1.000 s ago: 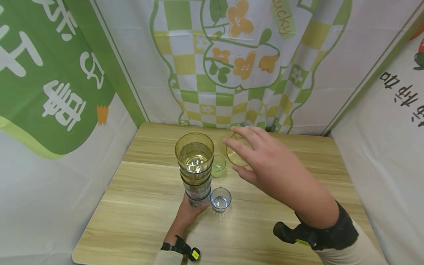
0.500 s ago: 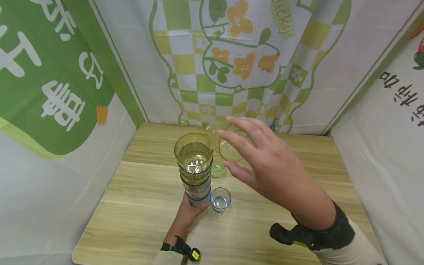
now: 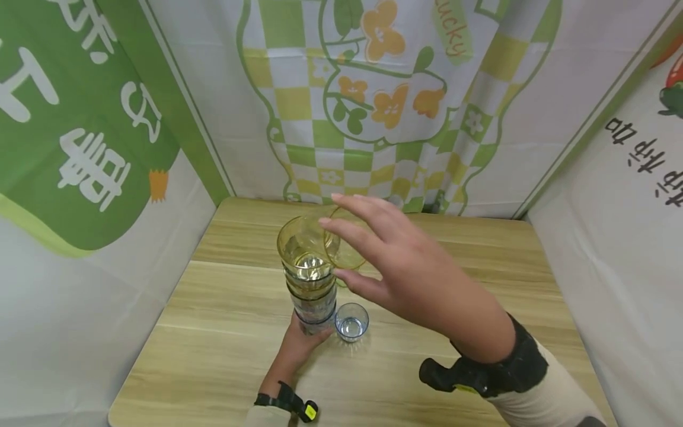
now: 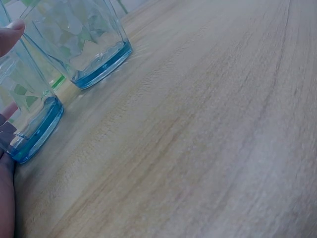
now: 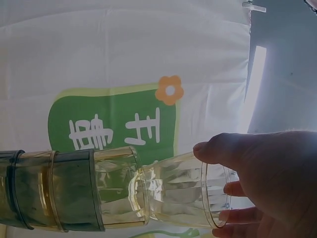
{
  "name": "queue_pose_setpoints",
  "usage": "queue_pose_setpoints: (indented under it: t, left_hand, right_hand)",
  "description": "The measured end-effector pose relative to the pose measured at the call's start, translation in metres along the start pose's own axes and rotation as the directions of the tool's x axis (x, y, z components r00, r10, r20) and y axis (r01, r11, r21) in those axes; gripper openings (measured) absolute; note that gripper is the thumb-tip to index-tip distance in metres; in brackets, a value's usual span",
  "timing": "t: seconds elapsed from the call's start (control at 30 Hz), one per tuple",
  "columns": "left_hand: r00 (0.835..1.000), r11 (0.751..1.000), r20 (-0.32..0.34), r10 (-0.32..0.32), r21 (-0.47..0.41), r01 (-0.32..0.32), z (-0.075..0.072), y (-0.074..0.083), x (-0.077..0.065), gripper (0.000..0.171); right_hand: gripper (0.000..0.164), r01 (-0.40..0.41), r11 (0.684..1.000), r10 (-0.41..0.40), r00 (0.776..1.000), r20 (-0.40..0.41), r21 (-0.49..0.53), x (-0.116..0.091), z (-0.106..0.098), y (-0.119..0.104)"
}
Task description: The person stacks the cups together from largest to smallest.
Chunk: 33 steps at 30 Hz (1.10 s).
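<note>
A tall stack of nested tumblers (image 3: 312,293), yellow on top and bluish below, stands upright on the table. My left hand (image 3: 300,346) grips its lowest glass, whose blue base (image 4: 37,129) rests on the wood in the left wrist view. Up at the stack's top, my right hand (image 3: 402,267) holds a clear yellow tumbler (image 5: 178,191) by its rim, thumb on one side and fingers on the other. That tumbler's base meets the mouth of the top yellow glass (image 5: 116,186) in the right wrist view. Right of the stack stands a small blue glass (image 3: 351,323).
A green glass (image 3: 342,283) is mostly hidden behind the stack and right hand. The wooden table (image 3: 224,332) is enclosed by printed cloth walls, with a checkered curtain (image 3: 368,160) at the back.
My right hand has carried the yellow tumbler leftward from beside the stack to its top, now overlapping the upper glass and covering most of the green one. The left hand keeps its grip.
</note>
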<state>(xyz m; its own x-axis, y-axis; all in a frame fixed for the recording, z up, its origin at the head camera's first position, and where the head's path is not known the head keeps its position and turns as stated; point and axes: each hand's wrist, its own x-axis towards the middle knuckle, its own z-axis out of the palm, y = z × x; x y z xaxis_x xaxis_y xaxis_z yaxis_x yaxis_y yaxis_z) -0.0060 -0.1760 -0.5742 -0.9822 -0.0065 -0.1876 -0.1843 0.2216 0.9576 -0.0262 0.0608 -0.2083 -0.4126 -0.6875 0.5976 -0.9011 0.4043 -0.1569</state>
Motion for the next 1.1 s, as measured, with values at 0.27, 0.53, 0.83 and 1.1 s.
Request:
queue_pose_setpoints:
  t: [0.27, 0.53, 0.83, 1.1]
  left_hand:
    - [1.0, 1.0, -0.001, 0.017, -0.01, -0.018, 0.0, -0.001, -0.001, 0.102]
    - [1.0, 1.0, 0.002, 0.012, -0.024, -0.012, 0.001, 0.001, -0.001, 0.103]
    - [1.0, 1.0, 0.003, 0.011, 0.002, -0.011, 0.001, 0.0, -0.001, 0.102]
    - [1.0, 1.0, 0.012, -0.026, -0.012, 0.026, 0.0, 0.0, 0.0, 0.104]
  right_hand:
    - [0.058, -0.004, 1.0, 0.003, 0.998, 0.057, 0.012, 0.009, 0.007, 0.003]
    - [0.045, 0.0, 1.0, -0.001, 0.996, 0.094, 0.01, 0.009, 0.013, 0.008]
    - [0.033, 0.002, 1.0, -0.003, 0.995, 0.103, 0.015, 0.002, 0.02, 0.014]
    - [0.032, -0.068, 0.997, 0.062, 0.992, 0.113, 0.044, -0.017, 0.039, 0.023]
